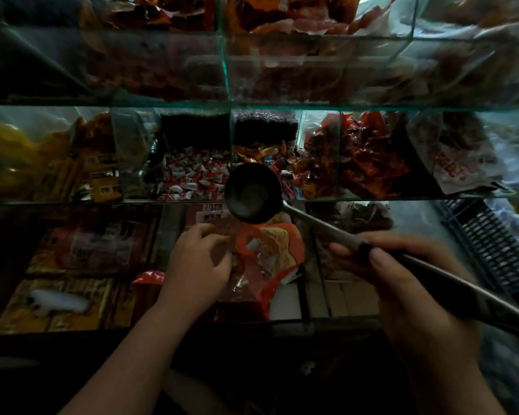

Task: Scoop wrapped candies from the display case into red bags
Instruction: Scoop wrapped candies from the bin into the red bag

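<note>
Both hands are busy in front of the glass display case. The left hand has its fingers curled over and pinches the crumpled top of a red bag, holding it up near the middle of the case's lowest tier, just in front of the front glass edge of the middle tier. The right hand is wrapped round the long handle of a ladle, thumb lying on top of the shaft and fingers curled beneath.

The handle runs from the lower right up and leftward, so the round dark bowl hangs directly above the far side of the bag's mouth, overlapping the middle tier's front edge. The bowl's inside reads dark with a faint glint; whether it holds anything cannot be told.

Just beyond the bowl, in a middle-tier compartment left of the central glass divider, lies a heap of red-and-white wrapped candies. The compartment right of that divider holds mixed wrapped candies in orange, blue and red. Further right sit red packets, and toward the left end yellow packets.

On the lowest tier, left of the bag, flat printed boxes lie behind the glass. A black basket stands at the case's right end. The top tier is blurred.
</note>
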The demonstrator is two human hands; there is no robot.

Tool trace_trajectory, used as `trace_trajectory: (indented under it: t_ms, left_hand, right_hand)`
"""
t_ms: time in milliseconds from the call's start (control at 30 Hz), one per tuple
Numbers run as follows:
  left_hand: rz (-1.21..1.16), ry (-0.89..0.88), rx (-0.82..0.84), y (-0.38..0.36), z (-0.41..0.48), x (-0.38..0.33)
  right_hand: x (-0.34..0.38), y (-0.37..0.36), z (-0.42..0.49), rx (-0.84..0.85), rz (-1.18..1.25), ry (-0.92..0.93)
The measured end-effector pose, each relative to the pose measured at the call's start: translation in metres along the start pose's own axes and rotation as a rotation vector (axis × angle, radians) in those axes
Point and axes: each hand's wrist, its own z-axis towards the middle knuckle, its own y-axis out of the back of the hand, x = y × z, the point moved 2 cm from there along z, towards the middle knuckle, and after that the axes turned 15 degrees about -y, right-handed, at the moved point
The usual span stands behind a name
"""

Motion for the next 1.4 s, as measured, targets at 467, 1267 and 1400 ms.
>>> trace_trajectory:
  t_ms: [467,1267,1400]
  left_hand:
    - [-0.191,0.001,0.077,-0.009,-0.026,-0.008]
    - [-0.37,0.046,0.107,-0.019,-0.038,-0.018]
    - [-0.41,0.091,0.113,-0.021,-0.041,-0.014]
  right_hand:
    - [-0.057,-0.024,-0.011,0.063,-0.809,0.035]
    - [-0.13,-0.044,0.04,0.118,-0.779,-0.15]
    - [-0.149,-0.062,0.054,0.138,-0.835,-0.153]
